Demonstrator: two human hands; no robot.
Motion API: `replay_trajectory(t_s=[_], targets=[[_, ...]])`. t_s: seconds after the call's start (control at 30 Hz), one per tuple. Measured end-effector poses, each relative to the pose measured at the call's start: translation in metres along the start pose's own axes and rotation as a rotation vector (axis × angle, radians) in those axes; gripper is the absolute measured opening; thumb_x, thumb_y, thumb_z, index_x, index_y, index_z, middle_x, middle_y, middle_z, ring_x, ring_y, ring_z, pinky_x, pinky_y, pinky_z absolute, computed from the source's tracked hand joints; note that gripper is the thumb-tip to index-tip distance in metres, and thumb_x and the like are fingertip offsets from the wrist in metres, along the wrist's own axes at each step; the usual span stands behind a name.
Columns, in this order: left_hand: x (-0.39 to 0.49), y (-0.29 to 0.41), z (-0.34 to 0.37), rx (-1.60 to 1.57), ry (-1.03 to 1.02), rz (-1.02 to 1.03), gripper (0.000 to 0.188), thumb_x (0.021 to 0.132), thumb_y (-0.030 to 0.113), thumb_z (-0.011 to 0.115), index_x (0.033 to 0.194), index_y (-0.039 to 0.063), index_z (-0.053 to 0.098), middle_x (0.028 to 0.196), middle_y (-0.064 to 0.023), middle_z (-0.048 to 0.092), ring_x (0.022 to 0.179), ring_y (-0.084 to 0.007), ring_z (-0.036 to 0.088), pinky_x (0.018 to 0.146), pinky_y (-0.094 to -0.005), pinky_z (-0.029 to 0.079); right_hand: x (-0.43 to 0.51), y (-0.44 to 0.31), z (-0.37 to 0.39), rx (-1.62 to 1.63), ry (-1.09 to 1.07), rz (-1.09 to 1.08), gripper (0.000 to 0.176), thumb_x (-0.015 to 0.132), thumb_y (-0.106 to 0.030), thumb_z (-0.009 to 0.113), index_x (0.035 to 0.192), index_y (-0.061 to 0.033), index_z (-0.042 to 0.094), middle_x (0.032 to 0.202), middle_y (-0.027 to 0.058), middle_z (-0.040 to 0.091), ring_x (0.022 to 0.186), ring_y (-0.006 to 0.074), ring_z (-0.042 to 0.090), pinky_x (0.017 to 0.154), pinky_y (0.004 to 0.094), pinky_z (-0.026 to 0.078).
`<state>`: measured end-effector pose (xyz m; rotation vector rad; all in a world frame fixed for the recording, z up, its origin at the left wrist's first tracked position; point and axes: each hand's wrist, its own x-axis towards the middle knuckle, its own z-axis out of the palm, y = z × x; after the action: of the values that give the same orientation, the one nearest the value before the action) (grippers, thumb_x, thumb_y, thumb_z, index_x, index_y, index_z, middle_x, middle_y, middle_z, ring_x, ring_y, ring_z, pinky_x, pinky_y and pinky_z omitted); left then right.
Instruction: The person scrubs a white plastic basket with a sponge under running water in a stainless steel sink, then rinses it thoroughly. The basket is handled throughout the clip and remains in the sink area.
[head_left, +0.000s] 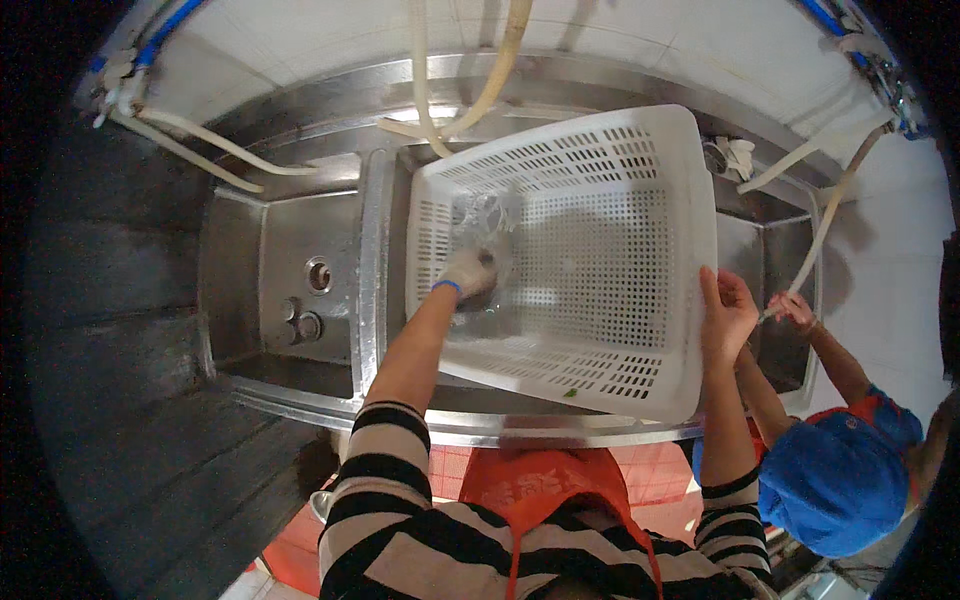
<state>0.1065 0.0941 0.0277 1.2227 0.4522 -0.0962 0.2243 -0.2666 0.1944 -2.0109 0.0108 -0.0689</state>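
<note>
A large white perforated plastic basket (592, 262) sits tilted over the middle basin of a stainless steel sink. Inside its left part is my left hand (472, 277), blurred, in what looks like a whitish glove with a blue band at the wrist. Water or something clear and shiny lies around it; whether the fingers grip anything cannot be told. My right hand (727, 315) holds the basket's right rim, thumb at the edge. A small green leaf scrap (571, 393) sticks to the basket's near wall.
Left basin (307, 225) holds a drain and round metal pieces. Pale hoses (427, 75) hang behind the basket, others at both sides. At right, close to my right arm, a co-worker in a blue cap (832, 480) holds a hose (817, 240) over the right basin.
</note>
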Motion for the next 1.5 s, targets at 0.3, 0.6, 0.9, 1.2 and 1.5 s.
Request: replay_trajectory(t_s=[0.3, 0.6, 0.9, 1.2, 1.5], targets=[[-0.067, -0.029, 0.013, 1.045, 0.217, -0.311, 0.045, 0.092, 0.020, 0.061, 0.134, 0.005, 0.059, 0.123, -0.0184, 0.070, 0.112, -0.0439, 0.065, 0.096, -0.0480, 0.053, 0.008, 0.011, 0.004, -0.102, -0.010, -0.074, 0.030, 0.091, -0.020, 0.080, 0.104, 0.0049, 0.071, 0.087, 0.0071, 0.074, 0.077, 0.0117, 0.066, 0.073, 0.0263, 0.054], [-0.154, -0.007, -0.041, -0.084, 0.744, 0.366, 0.067, 0.089, 0.016, 0.071, 0.150, 0.008, 0.044, 0.131, -0.0143, 0.062, 0.117, -0.0254, 0.061, 0.101, -0.0372, 0.049, 0.003, 0.004, 0.013, 0.050, -0.037, -0.075, 0.027, 0.091, -0.021, 0.080, 0.096, 0.0031, 0.070, 0.084, 0.0038, 0.068, 0.076, 0.0102, 0.059, 0.070, 0.0268, 0.049], [-0.210, -0.014, -0.280, -0.943, 1.029, 0.148, 0.058, 0.092, 0.031, 0.069, 0.143, 0.008, 0.052, 0.135, -0.0128, 0.060, 0.118, -0.0292, 0.062, 0.096, -0.0495, 0.054, 0.015, 0.025, -0.006, -0.329, -0.084, -0.221, 0.026, 0.100, -0.022, 0.069, 0.101, 0.0042, 0.069, 0.079, 0.0032, 0.066, 0.072, 0.0084, 0.052, 0.070, 0.0262, 0.047], [-0.121, 0.171, -0.466, -0.624, 1.107, 0.488, 0.060, 0.096, 0.039, 0.068, 0.143, 0.007, 0.049, 0.146, -0.0138, 0.047, 0.124, -0.0369, 0.052, 0.098, -0.0554, 0.053, 0.018, 0.007, -0.050, -0.778, -0.115, -0.355, 0.046, 0.107, -0.035, 0.051, 0.123, 0.0073, 0.064, 0.082, 0.0191, 0.067, 0.064, 0.0243, 0.056, 0.064, 0.0419, 0.047], [-0.095, 0.161, -0.407, -0.804, 0.488, 0.060, 0.071, 0.104, 0.063, 0.036, 0.139, 0.003, 0.052, 0.136, -0.0191, 0.057, 0.109, -0.0363, 0.065, 0.096, -0.0522, 0.057, 0.004, 0.017, -0.038, -0.482, -0.240, -0.116, 0.046, 0.085, -0.008, 0.078, 0.125, 0.0031, 0.057, 0.115, 0.0108, 0.063, 0.102, 0.0241, 0.059, 0.090, 0.0390, 0.049]])
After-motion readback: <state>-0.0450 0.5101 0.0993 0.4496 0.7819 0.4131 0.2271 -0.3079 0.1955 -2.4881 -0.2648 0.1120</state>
